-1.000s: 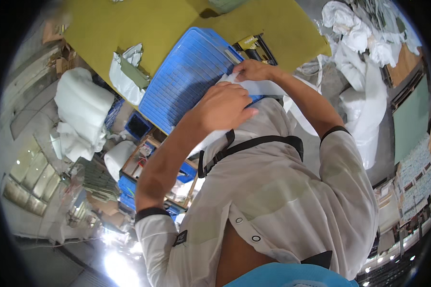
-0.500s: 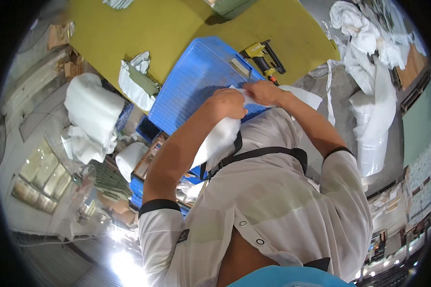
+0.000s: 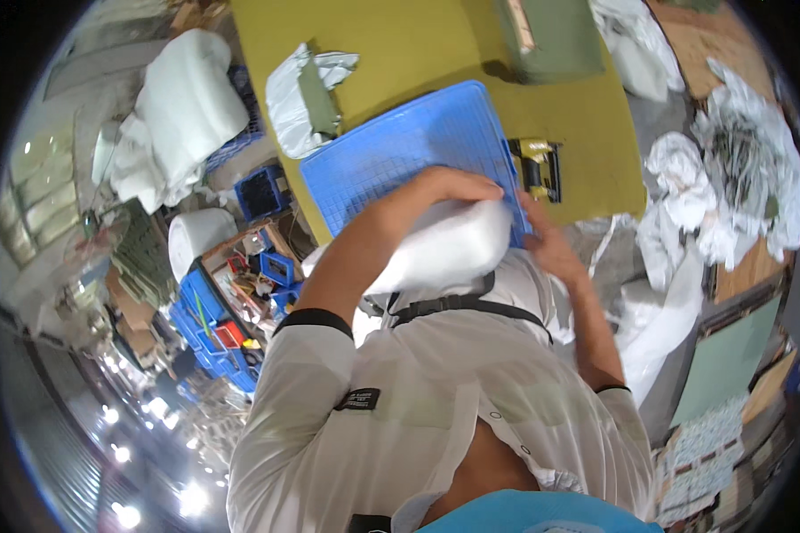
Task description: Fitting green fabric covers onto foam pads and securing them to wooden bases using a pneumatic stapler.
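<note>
In front of me a blue plastic basket [image 3: 391, 151] with a grid-patterned surface lies tilted on the yellow-green table. Soft white wadding [image 3: 458, 249] bulges between the basket's near side and my body. My left hand [image 3: 458, 185] reaches over the wadding with its fingers curled down onto it, near the basket's right part. Beside the basket's right edge is my right hand [image 3: 547, 240], smeared by motion; whether its fingers grip the rim cannot be made out. A yellow and black nail gun [image 3: 540, 169] lies just right of the basket.
Crumpled white and green wrapping [image 3: 302, 102] sits on the table [image 3: 400, 40] at left. A green block-like piece [image 3: 556, 40] stands at the far side. White padding rolls [image 3: 187, 98] and blue bins of small parts [image 3: 209, 329] are left; plastic bundles [image 3: 747, 160] lie right.
My view has turned, shifting the surroundings. The basket now lies more crosswise. My hands have moved apart, with the right hand lower at the basket's right edge; more white wadding shows under the left.
</note>
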The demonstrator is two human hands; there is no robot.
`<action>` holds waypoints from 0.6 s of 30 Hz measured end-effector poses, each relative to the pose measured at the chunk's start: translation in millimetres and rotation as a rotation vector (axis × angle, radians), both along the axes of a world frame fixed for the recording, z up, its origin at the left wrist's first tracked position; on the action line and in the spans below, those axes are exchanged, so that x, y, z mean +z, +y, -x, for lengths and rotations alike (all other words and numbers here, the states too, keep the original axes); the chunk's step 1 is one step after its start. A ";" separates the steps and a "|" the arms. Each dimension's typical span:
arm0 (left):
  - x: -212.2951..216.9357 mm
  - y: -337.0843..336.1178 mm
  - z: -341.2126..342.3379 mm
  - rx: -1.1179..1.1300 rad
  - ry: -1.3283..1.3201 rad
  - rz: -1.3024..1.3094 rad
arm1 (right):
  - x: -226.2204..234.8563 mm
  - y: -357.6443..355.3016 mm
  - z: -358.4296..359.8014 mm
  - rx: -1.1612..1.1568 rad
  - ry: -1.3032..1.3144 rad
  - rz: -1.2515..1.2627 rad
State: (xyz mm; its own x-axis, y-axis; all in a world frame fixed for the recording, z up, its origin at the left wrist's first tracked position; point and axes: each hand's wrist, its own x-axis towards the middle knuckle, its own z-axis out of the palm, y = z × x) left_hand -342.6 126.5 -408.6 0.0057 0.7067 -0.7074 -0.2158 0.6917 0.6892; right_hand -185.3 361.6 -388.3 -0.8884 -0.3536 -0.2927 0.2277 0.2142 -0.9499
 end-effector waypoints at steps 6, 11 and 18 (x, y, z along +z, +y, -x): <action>52.3 -56.3 23.8 0.102 0.550 0.264 | -1.6 -99.0 13.9 -0.086 0.074 -0.078; 126.9 -205.9 -32.1 1.121 0.663 -0.255 | -35.0 -71.1 -3.7 0.063 0.059 0.015; 139.7 -344.0 -199.6 1.857 0.541 0.141 | -8.4 -55.7 18.2 0.073 0.126 -0.128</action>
